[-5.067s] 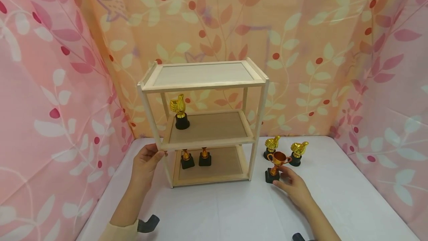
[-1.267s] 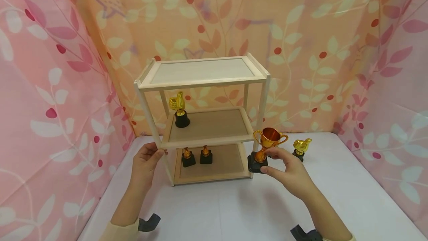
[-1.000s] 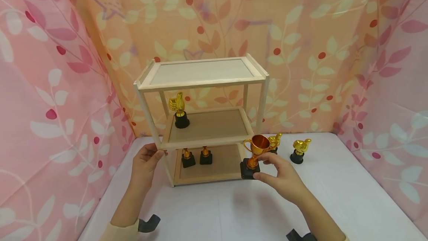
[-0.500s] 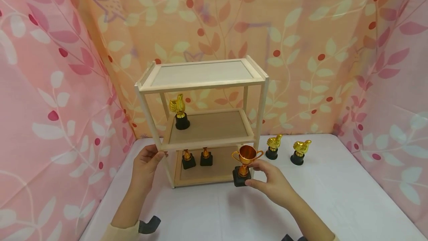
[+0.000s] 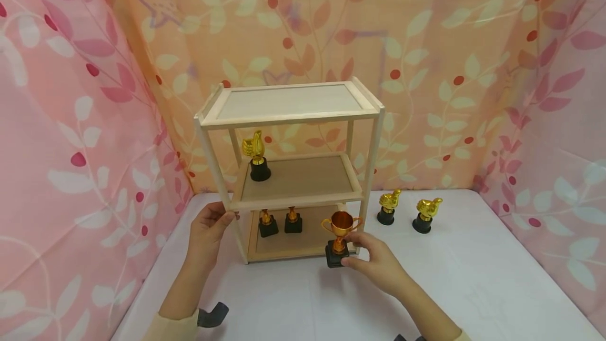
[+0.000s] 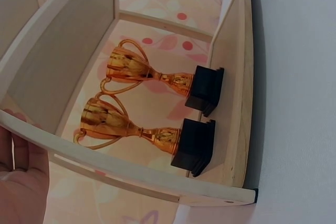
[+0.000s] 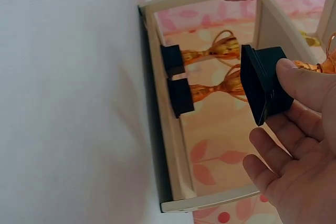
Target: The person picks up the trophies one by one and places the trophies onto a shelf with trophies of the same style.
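A three-tier wooden shelf (image 5: 291, 203) stands on the table. My left hand (image 5: 203, 238) holds its left front post, thumb in front, just below the middle tier. With thumb and fingers my right hand (image 5: 379, 267) pinches a copper-gold trophy cup (image 5: 341, 222) low down at its black base (image 7: 270, 80). The cup is held upright, raised in front of the bottom tier's right front corner. Two matching cups, a nearer one (image 6: 105, 119) and a farther one (image 6: 128, 66), stand side by side on the bottom tier's left half; the middle tier hides their tops in the head view.
On the middle tier's left side stands a gold thumbs-up trophy (image 5: 259, 167). Two more thumbs-up trophies, one (image 5: 388, 207) nearer the shelf and another (image 5: 427, 214) farther right, stand on the white-covered table (image 5: 284, 304). Patterned curtains (image 5: 426, 67) close off the back and sides.
My right hand picked the cup up from beside the thumbs-up trophies, lifted it, then carried it left and lower to the shelf's front right. My left hand has stayed on the post.
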### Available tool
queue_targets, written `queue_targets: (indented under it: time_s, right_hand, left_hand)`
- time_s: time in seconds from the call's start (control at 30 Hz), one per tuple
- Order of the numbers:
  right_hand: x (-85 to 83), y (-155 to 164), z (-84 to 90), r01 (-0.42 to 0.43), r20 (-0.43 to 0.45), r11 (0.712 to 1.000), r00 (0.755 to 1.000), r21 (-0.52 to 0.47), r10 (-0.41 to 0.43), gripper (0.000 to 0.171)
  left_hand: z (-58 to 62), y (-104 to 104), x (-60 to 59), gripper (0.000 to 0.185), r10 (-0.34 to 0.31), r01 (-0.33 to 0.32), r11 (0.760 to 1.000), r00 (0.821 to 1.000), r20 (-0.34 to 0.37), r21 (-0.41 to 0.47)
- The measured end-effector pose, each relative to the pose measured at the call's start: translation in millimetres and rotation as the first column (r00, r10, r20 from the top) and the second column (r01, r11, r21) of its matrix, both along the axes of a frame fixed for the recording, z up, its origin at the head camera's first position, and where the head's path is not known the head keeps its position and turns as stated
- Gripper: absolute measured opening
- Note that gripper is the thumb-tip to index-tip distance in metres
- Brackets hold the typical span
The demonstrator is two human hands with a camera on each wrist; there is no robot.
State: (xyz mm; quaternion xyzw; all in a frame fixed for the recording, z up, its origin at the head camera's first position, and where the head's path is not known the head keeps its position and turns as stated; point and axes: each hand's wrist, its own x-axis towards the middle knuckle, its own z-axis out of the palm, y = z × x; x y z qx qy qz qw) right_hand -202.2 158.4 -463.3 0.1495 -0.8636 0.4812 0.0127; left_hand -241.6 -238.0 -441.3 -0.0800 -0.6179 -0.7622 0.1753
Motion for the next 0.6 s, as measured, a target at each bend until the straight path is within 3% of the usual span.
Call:
queue_targets:
  time_s: [0.33, 0.6]
  right_hand:
    - [-6.6, -8, -18.2, -0.040, -0.007, 0.999, 0.999, -0.019, 0.040, 0.051]
    - [-15.4, -13, -28.7, -0.011, -0.033, 1.000, 0.999, -0.005, 0.011, 0.051]
  left_hand:
    - [1.9, -1, 0.0, 0.016, 0.007, -0.007, 1.000, 1.000, 0.020, 0.012]
    - [0.7, 0, -1.2, 0.017, 0.005, -0.005, 1.000, 1.000, 0.018, 0.001]
